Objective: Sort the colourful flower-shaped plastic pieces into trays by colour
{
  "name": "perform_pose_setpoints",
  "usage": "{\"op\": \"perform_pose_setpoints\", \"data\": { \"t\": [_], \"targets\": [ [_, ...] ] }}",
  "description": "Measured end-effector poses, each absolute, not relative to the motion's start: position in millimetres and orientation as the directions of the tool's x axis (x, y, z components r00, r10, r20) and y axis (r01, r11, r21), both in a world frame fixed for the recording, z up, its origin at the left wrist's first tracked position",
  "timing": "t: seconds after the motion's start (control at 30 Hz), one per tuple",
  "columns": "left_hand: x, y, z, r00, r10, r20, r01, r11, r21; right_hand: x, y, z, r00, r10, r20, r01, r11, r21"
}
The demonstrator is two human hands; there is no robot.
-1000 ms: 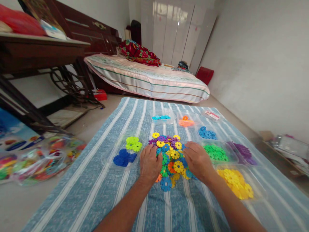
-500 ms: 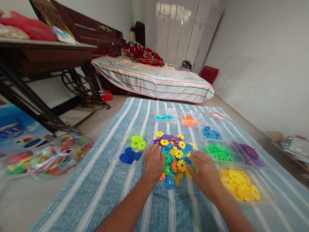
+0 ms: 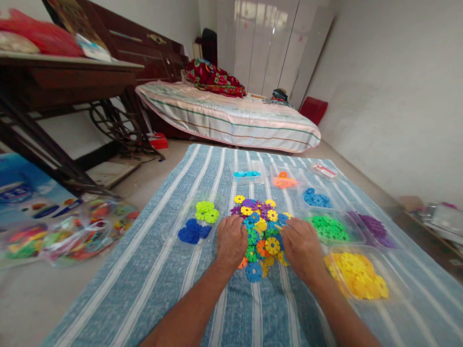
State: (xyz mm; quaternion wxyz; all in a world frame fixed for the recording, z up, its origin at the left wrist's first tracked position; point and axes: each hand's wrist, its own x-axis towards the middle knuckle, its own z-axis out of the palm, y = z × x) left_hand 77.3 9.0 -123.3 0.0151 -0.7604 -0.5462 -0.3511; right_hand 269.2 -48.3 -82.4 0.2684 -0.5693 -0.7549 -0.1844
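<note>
A mixed pile of notched, flower-shaped plastic discs point(image 3: 261, 248) in yellow, blue, green, purple and orange lies on the striped cloth point(image 3: 159, 241) between my hands. My left hand point(image 3: 231, 243) rests at the pile's left edge, its fingers curled together; what is in them, if anything, is hidden. On the right side of the pile my right hand point(image 3: 303, 246) is closed, with a yellow disc point(image 3: 278, 226) seen edge-on at its fingertips. Close to my left hand stands a clear tray with lime-green discs point(image 3: 206, 212) and dark blue discs point(image 3: 194, 231).
Clear trays hold yellow discs point(image 3: 361, 274), green discs point(image 3: 329, 228), purple discs point(image 3: 372, 229), blue discs point(image 3: 316, 197), orange discs point(image 3: 284, 180) and light-blue discs point(image 3: 246, 174). Plastic bags of coloured pieces point(image 3: 75, 236) lie left of the cloth. A bed point(image 3: 231, 120) stands beyond.
My right hand's fingers have drawn together over the pile. A yellow disc that lay near the pile's middle is now at those fingertips. My left hand stays in place.
</note>
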Motion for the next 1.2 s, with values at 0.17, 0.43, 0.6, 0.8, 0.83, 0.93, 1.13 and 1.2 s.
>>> {"op": "perform_pose_setpoints", "data": {
  "t": [0.17,0.43,0.6,0.8,0.83,0.93,1.13,1.2],
  "targets": [
    [77,9,-124,0.163,0.823,0.544,0.82,-0.42,0.39,330,-100,-51,-0.077,0.709,0.701,0.996,0.019,0.089],
    [77,9,-124,0.16,0.828,0.537,0.819,-0.415,0.396,327,-122,-70,-0.08,0.804,0.59,0.997,0.075,0.034],
    [76,9,-123,0.168,0.819,0.548,0.816,-0.427,0.389,277,-81,-89,-0.151,0.904,0.399,0.977,0.198,-0.078],
    [78,7,-122,0.177,0.829,0.531,0.825,-0.419,0.379,266,-55,-92,-0.19,0.95,0.248,0.966,0.225,-0.123],
    [78,7,-121,0.178,0.83,0.529,0.826,-0.418,0.379,267,-54,-93,-0.198,0.95,0.243,0.964,0.233,-0.126],
    [78,6,-119,0.18,0.829,0.529,0.826,-0.419,0.376,269,-54,-94,-0.235,0.941,0.244,0.953,0.273,-0.134],
    [79,5,-118,0.18,0.835,0.521,0.828,-0.414,0.378,273,-59,-92,-0.295,0.87,0.396,0.899,0.393,-0.193],
    [79,5,-118,0.176,0.842,0.51,0.833,-0.403,0.379,275,-61,-88,-0.292,0.853,0.433,0.874,0.422,-0.24]
  ]
}}
